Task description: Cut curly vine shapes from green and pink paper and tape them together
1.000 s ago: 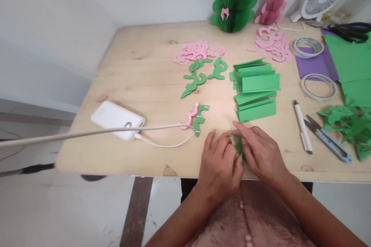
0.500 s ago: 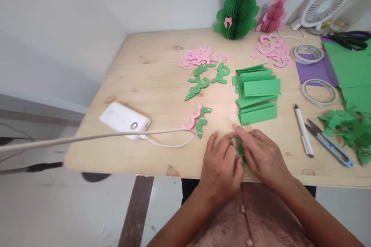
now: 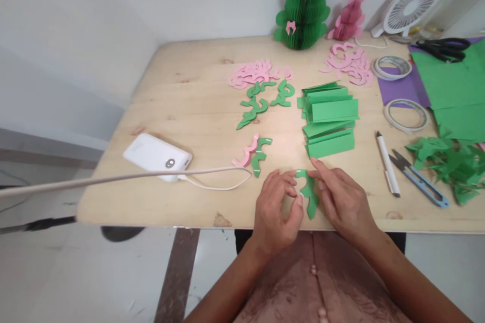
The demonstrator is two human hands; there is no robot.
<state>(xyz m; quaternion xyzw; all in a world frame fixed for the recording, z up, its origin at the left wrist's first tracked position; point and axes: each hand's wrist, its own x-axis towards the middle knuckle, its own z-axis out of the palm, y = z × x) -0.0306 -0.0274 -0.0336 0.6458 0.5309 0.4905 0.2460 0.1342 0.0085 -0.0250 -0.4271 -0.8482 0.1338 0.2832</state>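
Observation:
A scalloped green paper cutout (image 3: 311, 201) lies at the table's front edge between my two hands. It has a white strip at its top end, and a small white bit shows beside my left thumb. My left hand (image 3: 276, 207) is at the cutout's left side, thumb apart from the curled fingers, with fingertips by the top end. My right hand (image 3: 343, 199) pins the cutout's upper right part with its fingertips. To the left lie another green cutout with white strips (image 3: 257, 160) and a pink scalloped cutout (image 3: 248, 152).
Folded green paper (image 3: 333, 111) lies ahead, beyond it pink cutouts (image 3: 350, 63) and a green paper rabbit (image 3: 305, 15). At right are a pen (image 3: 388, 164), blue thread snips (image 3: 420, 179), tape rolls (image 3: 407, 115) and green scraps (image 3: 450, 161). A white power bank (image 3: 157, 155) and its cable are left.
My left thumb has moved away from its fingers, and the hand has shifted slightly left. More of the green cutout between the hands now shows. The whole view has shifted a little.

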